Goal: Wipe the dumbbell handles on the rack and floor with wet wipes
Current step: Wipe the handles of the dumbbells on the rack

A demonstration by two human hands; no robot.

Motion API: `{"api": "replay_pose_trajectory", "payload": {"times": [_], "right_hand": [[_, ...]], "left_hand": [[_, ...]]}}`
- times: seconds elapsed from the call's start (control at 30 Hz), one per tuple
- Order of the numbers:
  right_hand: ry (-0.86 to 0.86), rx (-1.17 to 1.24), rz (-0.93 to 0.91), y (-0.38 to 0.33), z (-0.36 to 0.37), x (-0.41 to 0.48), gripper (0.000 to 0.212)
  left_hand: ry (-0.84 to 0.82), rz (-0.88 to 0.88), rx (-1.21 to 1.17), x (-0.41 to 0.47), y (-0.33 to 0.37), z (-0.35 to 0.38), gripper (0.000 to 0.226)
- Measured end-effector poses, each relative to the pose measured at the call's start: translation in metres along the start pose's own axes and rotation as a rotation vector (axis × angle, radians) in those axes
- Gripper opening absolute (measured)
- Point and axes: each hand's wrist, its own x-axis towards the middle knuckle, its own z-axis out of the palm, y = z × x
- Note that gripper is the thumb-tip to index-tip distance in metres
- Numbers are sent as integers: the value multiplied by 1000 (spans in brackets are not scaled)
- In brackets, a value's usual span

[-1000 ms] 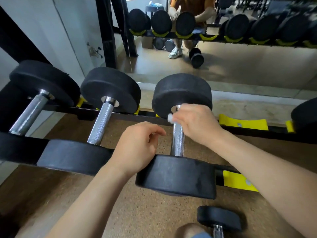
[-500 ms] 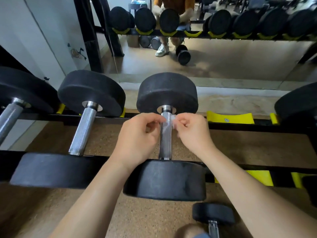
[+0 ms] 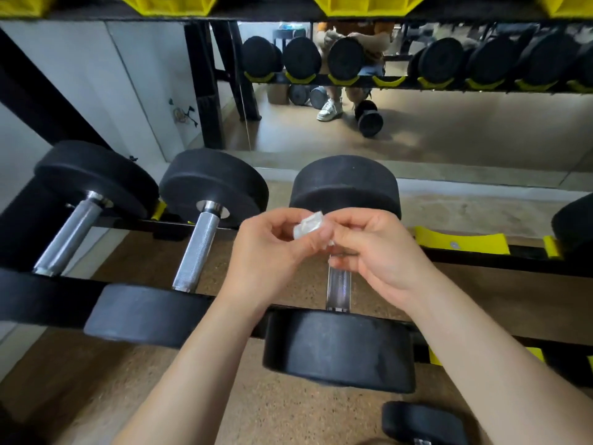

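The left hand (image 3: 269, 252) and right hand (image 3: 378, 252) are bare; back from the fingers (image 3: 359, 224), both forearms (image 3: 199, 364) run unsleeved to the frame's edge. Far beyond the fingers, the mirror (image 3: 449, 133) shows an orange shirt (image 3: 353, 27), blue shorts (image 3: 372, 70) (mostly hidden) and a white sneaker (image 3: 329, 109).

4 dumbbells (image 3: 200, 248) on rack (image 3: 526, 260) (1 cropped)

Soft indoor light is glinting on the chrome handle (image 3: 198, 252); the wide lens is bowing the rack (image 3: 481, 262), and blur is smearing the near dumbbell head (image 3: 144, 313)
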Motion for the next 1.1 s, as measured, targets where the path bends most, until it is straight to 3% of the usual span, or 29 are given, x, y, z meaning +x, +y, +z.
{"api": "replay_pose_trajectory", "payload": {"times": [0.2, 0.33, 0.43, 0.53, 0.63, 0.77, 0.87, 0.93, 1.0, 1.1], "right_hand": [[37, 5, -5, -4, 29, -4, 18], [-49, 122, 52, -13, 46, -7, 22], [-153, 202, 128, -17, 56, -5, 28], [-247, 62, 53, -14, 62, -1, 23], [-225, 86, -16, -10, 69, 4, 19], [-80, 233, 26, -9, 74, 5, 19], [15, -116, -118, -4, 77, 5, 20], [-96, -263, -252, -5, 80, 0, 24], [-262, -394, -351, -3, 83, -6, 46], [-213, -515, -476, -1, 91, -13, 49]], "left_hand": [[6, -123, -423, -11, 0, -28, 6], [53, -155, -602, -17, 9, -37, 11], [187, -78, -365, -21, 16, -43, 5], [263, 40, -13, -24, 21, -49, 5], [274, 49, 46, -28, 23, -60, 13], [377, -41, 68, -33, 21, -76, 17], [349, -117, 115, -38, 22, -84, 19], [288, -148, 160, -43, 26, -83, 21], [276, -167, 167, -47, 30, -80, 21], [304, -147, 193, -49, 32, -82, 14]]}}
